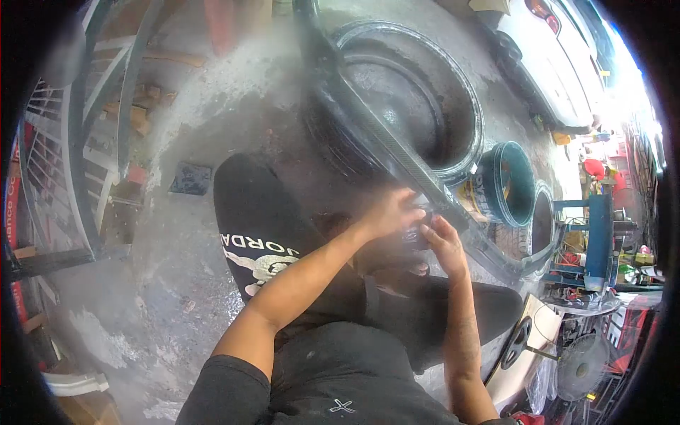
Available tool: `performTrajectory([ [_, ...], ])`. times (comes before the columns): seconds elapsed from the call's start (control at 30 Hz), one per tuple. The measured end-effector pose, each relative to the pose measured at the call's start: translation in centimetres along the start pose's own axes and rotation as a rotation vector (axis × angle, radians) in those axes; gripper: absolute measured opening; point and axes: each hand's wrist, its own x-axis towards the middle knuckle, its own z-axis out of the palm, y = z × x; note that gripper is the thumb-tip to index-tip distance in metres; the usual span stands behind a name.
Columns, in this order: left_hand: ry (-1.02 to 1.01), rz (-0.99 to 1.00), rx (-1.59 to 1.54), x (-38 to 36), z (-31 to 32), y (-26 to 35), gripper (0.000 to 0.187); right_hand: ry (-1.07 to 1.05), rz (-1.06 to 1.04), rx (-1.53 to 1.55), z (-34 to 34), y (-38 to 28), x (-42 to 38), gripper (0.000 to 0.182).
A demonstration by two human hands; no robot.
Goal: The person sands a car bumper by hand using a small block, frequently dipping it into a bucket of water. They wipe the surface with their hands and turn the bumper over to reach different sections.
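Observation:
My left hand (389, 214) and my right hand (446, 244) are close together in front of my lap. The fingers of both hands are bent around a small dark, partly shiny thing (416, 230), blurred and mostly covered by the fingers, so its kind cannot be made out. Just beyond the hands runs a long curved black trim strip with a carbon-like weave (386, 138). It slants from the top centre down to the right, lying across a big tire (464, 85).
A teal bucket (506, 180) stands right of the tire, with another tire (544, 219) past it. Metal frames (78, 142) line the left. A dark flat square piece (191, 178) lies on the floor. A white car (552, 64) is at upper right, a fan (584, 365) at lower right.

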Motion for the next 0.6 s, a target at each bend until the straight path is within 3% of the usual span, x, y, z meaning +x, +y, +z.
performTrajectory([
  [0.03, 0.059, 0.084, 0.112, 0.1, -0.2, 0.2, 0.042, 0.017, 0.042, 0.077, 0.1, 0.2, 0.0, 0.026],
  [0.13, 0.091, -0.023, -0.1, 0.2, -0.3, 0.4, 0.039, -0.003, 0.031, 0.197, 0.7, -0.5, -0.5, 0.031],
  [0.33, 0.168, 0.003, -0.082, 0.6, -0.4, 0.6, 0.034, 0.073, -0.028, -0.054, 0.7, -2.0, -0.5, 0.025],
  [0.43, 0.103, -0.099, -0.19, 0.3, -0.7, 1.4, 0.031, 0.099, -0.026, -0.1, -0.3, -1.8, -0.4, 0.033],
  [0.53, -0.007, -0.15, -0.349, 0.1, -0.5, 2.0, 0.026, 0.09, -0.05, 0.11, -0.8, -1.9, -0.2, 0.034],
  [0.6, 0.073, -0.183, -0.488, 0.0, -0.4, 2.5, 0.025, 0.082, -0.045, 0.316, -1.0, -2.5, -0.5, 0.037],
])
